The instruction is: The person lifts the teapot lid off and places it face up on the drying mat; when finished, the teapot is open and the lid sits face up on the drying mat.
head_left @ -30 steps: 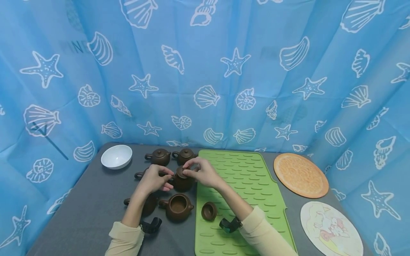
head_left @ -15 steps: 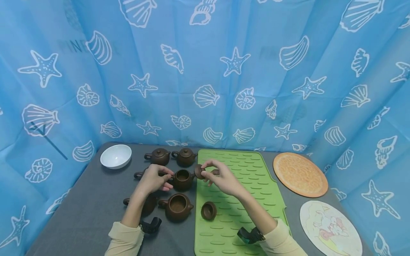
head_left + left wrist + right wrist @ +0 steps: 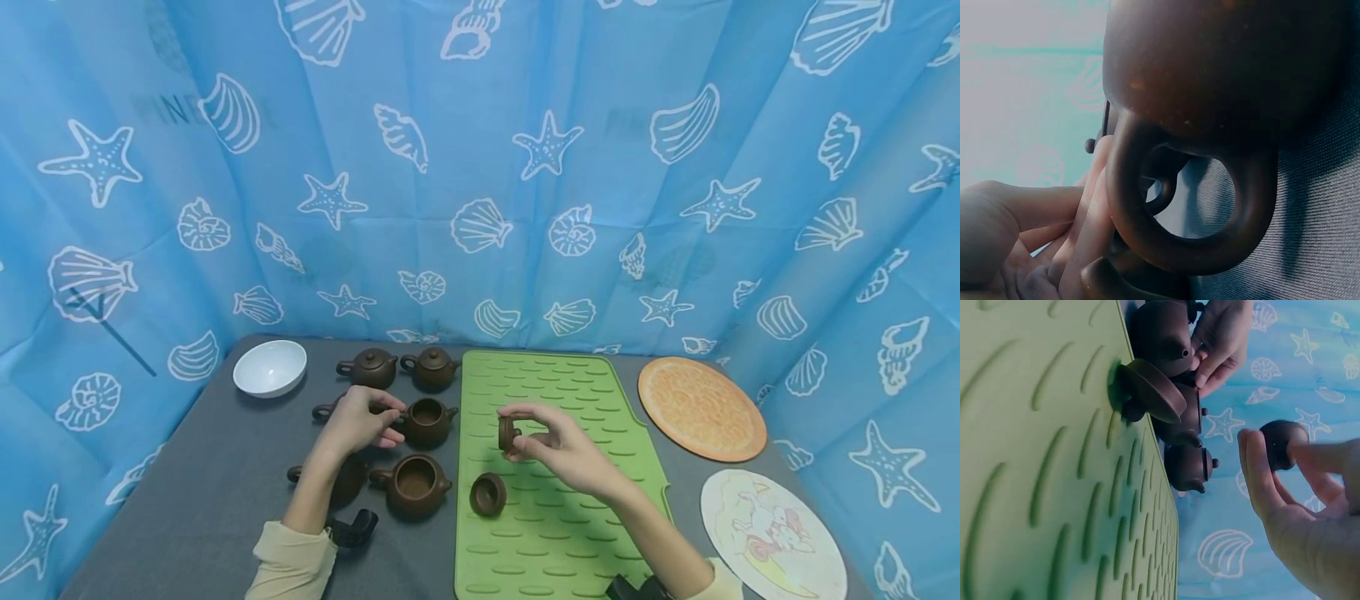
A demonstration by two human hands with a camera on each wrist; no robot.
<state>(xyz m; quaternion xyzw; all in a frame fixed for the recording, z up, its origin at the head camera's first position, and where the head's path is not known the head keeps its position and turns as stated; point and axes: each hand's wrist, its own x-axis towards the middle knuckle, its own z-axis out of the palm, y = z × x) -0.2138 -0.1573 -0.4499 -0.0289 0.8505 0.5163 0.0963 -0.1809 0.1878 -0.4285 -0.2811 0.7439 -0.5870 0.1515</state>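
Observation:
In the head view my right hand [image 3: 558, 446] pinches a small dark brown teapot lid [image 3: 507, 433] above the green mat, the lid turned on its side. Thumb and fingertips also hold that lid [image 3: 1282, 440] in the right wrist view. My left hand [image 3: 363, 422] pinches the handle of a lidless brown teapot [image 3: 427, 422], though the fingers partly cover it. A second lidless teapot [image 3: 416, 486] stands in front. Another lid [image 3: 488, 494] lies upside down on the mat's left side. A large teapot handle [image 3: 1210, 250] fills the near left wrist view.
Two lidded teapots, one at left [image 3: 372, 367] and one at right [image 3: 432, 367], stand at the back. More teapots are partly hidden by the left arm. A white bowl [image 3: 270, 368] sits back left. Right of the green mat [image 3: 585, 392] lie two round boards [image 3: 701, 408].
My right hand has lifted the lid off the middle teapot and carried it right and nearer over the mat, tipping it sideways. The left hand has stayed at the teapot's handle.

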